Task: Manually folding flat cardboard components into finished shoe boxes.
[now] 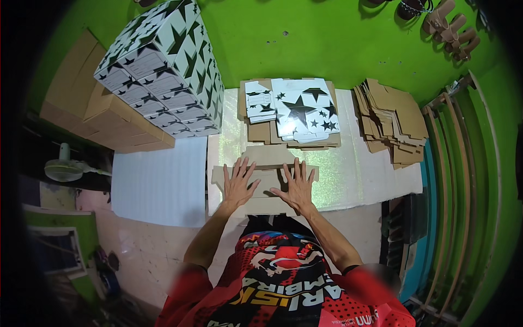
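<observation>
In front of me, at the table's near edge, lies a flat brown cardboard box blank (262, 206) with creased flaps, one flap partly raised on the far side. My left hand (237, 184) rests on its left part, fingers stretched and spread. On the right part lies my right hand (297, 186), its fingers likewise spread and its thumb pointing inward. Neither hand grips anything. Beyond the hands is a stack of white cardboard blanks with black stars (305, 111), lying on brown sheets (259, 132).
A tall stack of white star-printed boxes (163, 71) stands at the far left, beside plain brown boxes (128, 122). More folded brown cardboard blanks (393, 120) are piled at the far right of the table (348, 185). Wooden rails (463, 163) stand farther right. Sandals (449, 30) hang on the green wall.
</observation>
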Demonstrator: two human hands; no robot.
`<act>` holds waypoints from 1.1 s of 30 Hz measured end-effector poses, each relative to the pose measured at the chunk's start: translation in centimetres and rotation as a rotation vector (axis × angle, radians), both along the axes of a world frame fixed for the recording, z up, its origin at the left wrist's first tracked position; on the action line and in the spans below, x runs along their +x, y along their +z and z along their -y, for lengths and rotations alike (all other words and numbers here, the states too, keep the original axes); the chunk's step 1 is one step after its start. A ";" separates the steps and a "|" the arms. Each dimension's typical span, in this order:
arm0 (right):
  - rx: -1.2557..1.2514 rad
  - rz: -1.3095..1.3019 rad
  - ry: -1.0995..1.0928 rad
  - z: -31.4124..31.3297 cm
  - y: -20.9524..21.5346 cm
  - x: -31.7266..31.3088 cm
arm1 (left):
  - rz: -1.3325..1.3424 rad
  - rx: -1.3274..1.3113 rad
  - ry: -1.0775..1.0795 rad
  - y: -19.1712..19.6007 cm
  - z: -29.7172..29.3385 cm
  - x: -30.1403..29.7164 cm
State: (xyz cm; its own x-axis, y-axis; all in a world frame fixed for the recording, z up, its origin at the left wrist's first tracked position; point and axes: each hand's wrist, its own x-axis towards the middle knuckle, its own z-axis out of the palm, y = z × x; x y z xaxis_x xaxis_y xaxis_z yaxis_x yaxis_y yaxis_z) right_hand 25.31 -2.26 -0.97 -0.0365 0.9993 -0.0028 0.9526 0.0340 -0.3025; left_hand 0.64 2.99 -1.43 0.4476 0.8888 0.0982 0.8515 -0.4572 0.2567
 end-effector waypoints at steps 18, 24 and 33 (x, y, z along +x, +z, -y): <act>0.002 0.011 0.243 -2.4 -0.4 3.1 | -0.050 -0.023 0.246 -0.5 1.1 2.1; 0.027 -0.015 0.183 -1.6 -0.6 2.4 | -0.050 -0.035 0.192 -0.3 -0.3 1.3; 0.170 -0.248 0.162 0.7 2.1 5.4 | 0.257 0.050 0.147 1.9 2.1 -2.1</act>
State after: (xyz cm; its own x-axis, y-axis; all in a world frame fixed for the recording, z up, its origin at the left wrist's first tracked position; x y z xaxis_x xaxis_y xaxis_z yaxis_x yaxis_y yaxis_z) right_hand 30.73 -2.99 1.16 -0.1733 0.9659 0.1921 0.8290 0.2484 -0.5010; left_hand -1.48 0.94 0.45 0.2698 0.9333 0.2370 0.8195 -0.3518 0.4524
